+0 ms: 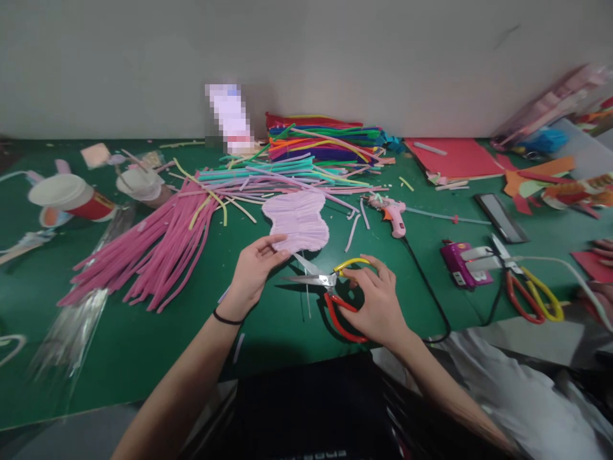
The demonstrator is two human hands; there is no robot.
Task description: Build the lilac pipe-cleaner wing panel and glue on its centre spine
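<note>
My left hand (pixel 258 265) pinches the lower left edge of a pale lilac piece (pixel 299 222) with a wavy outline, made of pipe cleaners laid side by side. In my right hand (pixel 376 297) is a pair of scissors (pixel 327 280) with one yellow and one red handle loop. Its blades are spread and point left, just below the lilac piece and close to my left fingertips. Short lilac pipe cleaner offcuts (pixel 352 233) lie to the right of the piece.
Pink pipe cleaners (pixel 158 249) spread at left, with multicoloured bundles (pixel 325 140) behind. A pink glue gun (pixel 393 214), its black cord, a purple power adapter (pixel 464 263) and second scissors (pixel 527 291) lie right. Cups (pixel 71 198) stand left. Another person's hand (pixel 604 252) shows far right.
</note>
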